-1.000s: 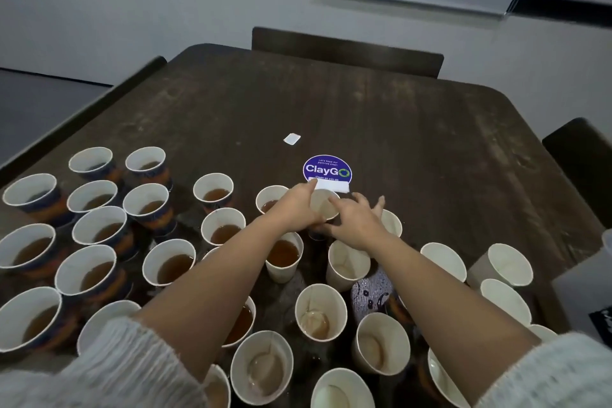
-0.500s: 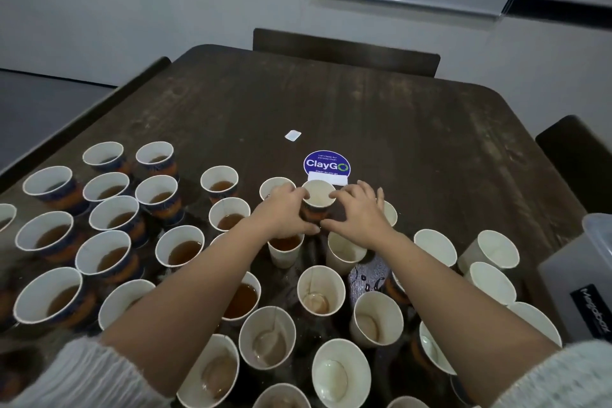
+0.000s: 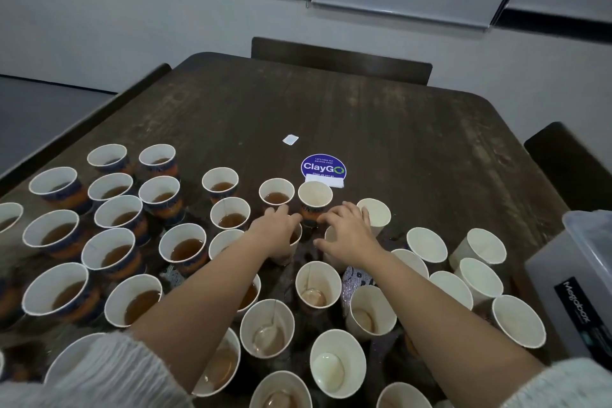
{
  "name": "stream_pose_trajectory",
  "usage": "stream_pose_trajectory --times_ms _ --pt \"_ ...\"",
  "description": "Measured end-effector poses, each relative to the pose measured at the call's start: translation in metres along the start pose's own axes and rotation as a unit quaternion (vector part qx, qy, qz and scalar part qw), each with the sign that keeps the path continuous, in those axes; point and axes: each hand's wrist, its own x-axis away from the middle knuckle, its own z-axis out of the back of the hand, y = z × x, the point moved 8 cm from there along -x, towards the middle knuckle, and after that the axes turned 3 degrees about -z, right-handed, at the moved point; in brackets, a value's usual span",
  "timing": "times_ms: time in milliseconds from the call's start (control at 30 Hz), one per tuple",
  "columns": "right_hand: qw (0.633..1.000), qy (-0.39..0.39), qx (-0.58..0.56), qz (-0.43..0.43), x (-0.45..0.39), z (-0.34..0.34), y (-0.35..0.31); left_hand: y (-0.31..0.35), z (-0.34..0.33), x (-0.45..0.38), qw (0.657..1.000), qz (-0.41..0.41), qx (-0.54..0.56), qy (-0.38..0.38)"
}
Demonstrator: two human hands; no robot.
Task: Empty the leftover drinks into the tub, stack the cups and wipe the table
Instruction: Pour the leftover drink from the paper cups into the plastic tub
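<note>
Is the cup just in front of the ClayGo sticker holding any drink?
No, that cup shows only a bare pale inside, unlike its brown-filled neighbour.

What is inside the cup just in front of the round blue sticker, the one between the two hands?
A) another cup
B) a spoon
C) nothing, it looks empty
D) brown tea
C: the cup in front of the sticker shows only a pale bare inside, while the cup to its left holds brown drink.
</note>
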Motion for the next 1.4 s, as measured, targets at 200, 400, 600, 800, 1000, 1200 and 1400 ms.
stream_pose_trajectory --times_ms 200,400,600,800,1000,1200,1400 --pt "0.999 -0.012 0.012 0.032 -0.002 -0.008 -0.013 -0.007 0.015 0.005 0.998 0.010 0.062 0.006" --pt "0.993 0.008 -0.103 0.055 -0.005 -0.001 -0.028 0.002 0.069 0.019 0.996 0.007 0.079 0.051" --pt "0.931 0.043 -0.361 0.026 0.018 0.045 -0.033 0.037 0.122 0.038 0.991 -0.019 0.087 0.098" --pt "0.894 0.097 -0.436 0.018 0.055 0.098 0.000 0.102 0.170 0.057 0.984 -0.048 0.085 0.150" --pt "0.872 0.153 -0.465 0.008 0.113 0.156 0.074 0.209 0.203 0.068 0.964 -0.119 0.142 0.190" --pt "0.843 0.246 -0.477 -0.033 0.189 0.213 0.176 0.348 0.216 0.069 0.945 -0.201 0.155 0.208" --pt "0.832 0.304 -0.462 -0.054 0.261 0.243 0.273 0.463 0.203 0.059 0.919 -0.283 0.187 0.200"
